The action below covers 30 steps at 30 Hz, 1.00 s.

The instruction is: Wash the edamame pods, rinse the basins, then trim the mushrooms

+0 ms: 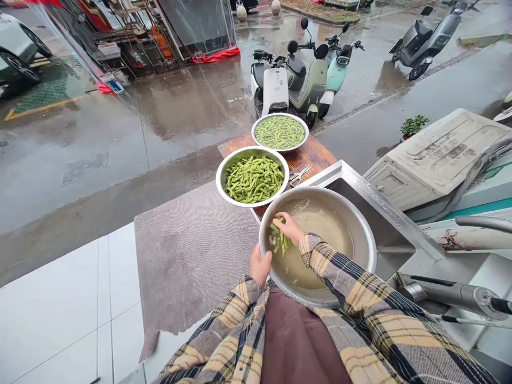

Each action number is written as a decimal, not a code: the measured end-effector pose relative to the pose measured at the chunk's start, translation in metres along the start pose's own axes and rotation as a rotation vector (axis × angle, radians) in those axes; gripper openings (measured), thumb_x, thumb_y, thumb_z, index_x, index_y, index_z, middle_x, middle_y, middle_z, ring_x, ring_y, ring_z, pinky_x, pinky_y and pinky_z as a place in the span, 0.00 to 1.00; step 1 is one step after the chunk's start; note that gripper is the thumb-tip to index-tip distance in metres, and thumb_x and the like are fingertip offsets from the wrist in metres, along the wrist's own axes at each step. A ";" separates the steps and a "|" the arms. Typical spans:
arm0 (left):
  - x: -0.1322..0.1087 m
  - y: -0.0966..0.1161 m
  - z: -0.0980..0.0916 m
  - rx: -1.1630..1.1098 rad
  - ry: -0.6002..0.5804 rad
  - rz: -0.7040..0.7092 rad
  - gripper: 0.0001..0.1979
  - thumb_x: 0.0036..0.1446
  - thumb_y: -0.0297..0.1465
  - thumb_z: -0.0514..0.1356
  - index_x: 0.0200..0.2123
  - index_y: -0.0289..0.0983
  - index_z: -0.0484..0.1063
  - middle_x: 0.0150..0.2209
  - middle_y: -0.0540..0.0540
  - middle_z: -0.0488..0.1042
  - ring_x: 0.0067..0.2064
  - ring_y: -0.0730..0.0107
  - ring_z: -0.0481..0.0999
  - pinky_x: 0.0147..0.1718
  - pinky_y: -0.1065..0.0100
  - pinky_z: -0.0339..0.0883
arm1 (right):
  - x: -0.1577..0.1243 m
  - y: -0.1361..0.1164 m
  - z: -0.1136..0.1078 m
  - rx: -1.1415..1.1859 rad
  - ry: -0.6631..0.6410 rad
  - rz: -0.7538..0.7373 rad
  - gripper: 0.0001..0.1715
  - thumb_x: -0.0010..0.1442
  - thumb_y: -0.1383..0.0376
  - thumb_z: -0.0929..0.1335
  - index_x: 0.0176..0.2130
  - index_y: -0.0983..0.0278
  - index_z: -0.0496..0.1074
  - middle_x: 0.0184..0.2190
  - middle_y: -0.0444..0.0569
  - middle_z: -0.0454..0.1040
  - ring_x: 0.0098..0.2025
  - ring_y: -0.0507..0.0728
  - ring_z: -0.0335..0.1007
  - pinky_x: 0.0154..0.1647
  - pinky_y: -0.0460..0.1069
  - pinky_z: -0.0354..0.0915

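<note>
A large metal basin (366, 234) of cloudy water rests at the sink, right in front of me. My left hand (261, 264) is closed on the basin's left rim. Inside the basin, near its left wall, my right hand (288, 228) grips a bunch of green edamame pods (279, 238) at the water's surface. Just beyond stands a white-rimmed bowl (221, 184) heaped with edamame pods (255, 178). Farther back, a second bowl (256, 140) holds more pods lying in water. A pair of scissors (298, 176) lies on the wooden board between the bowls and the basin.
The bowls stand on a brown wooden board (320, 156). A steel sink (400, 240) with a faucet (452, 296) is at the right. A grey mat (188, 256) covers the floor at the left. Parked scooters (276, 88) stand on wet pavement beyond.
</note>
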State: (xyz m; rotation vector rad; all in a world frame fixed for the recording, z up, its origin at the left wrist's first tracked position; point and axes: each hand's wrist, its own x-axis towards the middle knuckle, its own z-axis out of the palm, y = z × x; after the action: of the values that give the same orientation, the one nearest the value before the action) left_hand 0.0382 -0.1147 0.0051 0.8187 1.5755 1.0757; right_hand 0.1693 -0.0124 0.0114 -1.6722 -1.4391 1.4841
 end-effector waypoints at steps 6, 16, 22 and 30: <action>0.003 -0.006 0.000 -0.001 0.015 0.038 0.14 0.44 0.28 0.59 0.37 0.35 0.73 0.31 0.48 0.74 0.34 0.68 0.71 0.36 0.69 0.66 | -0.062 0.024 0.026 0.018 -0.132 -0.023 0.11 0.58 0.62 0.67 0.43 0.59 0.71 0.40 0.47 0.73 0.46 0.57 0.68 0.49 0.52 0.64; 0.003 -0.001 0.001 0.015 0.001 0.032 0.11 0.44 0.30 0.58 0.34 0.34 0.71 0.28 0.51 0.70 0.30 0.72 0.67 0.31 0.71 0.62 | -0.107 0.034 -0.005 0.007 -0.247 -0.006 0.07 0.54 0.66 0.66 0.36 0.60 0.72 0.22 0.38 0.64 0.24 0.50 0.57 0.28 0.47 0.61; 0.004 -0.003 0.000 -0.019 0.013 -0.007 0.14 0.43 0.30 0.59 0.36 0.34 0.73 0.31 0.49 0.74 0.33 0.69 0.70 0.34 0.69 0.65 | -0.079 -0.018 -0.059 0.143 -0.133 0.171 0.11 0.57 0.58 0.67 0.41 0.58 0.70 0.18 0.34 0.49 0.19 0.48 0.43 0.15 0.41 0.50; 0.003 -0.010 -0.005 0.063 0.025 0.027 0.14 0.45 0.28 0.57 0.38 0.34 0.73 0.34 0.46 0.76 0.36 0.66 0.73 0.38 0.66 0.67 | 0.042 -0.158 -0.059 0.333 -0.071 -0.211 0.18 0.63 0.55 0.64 0.50 0.58 0.69 0.39 0.47 0.72 0.32 0.50 0.65 0.26 0.43 0.66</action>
State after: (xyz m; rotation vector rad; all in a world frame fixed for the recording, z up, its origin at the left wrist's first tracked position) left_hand 0.0323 -0.1168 -0.0052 0.8744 1.6307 1.0634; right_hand 0.1568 0.0944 0.1474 -1.2416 -1.2749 1.5744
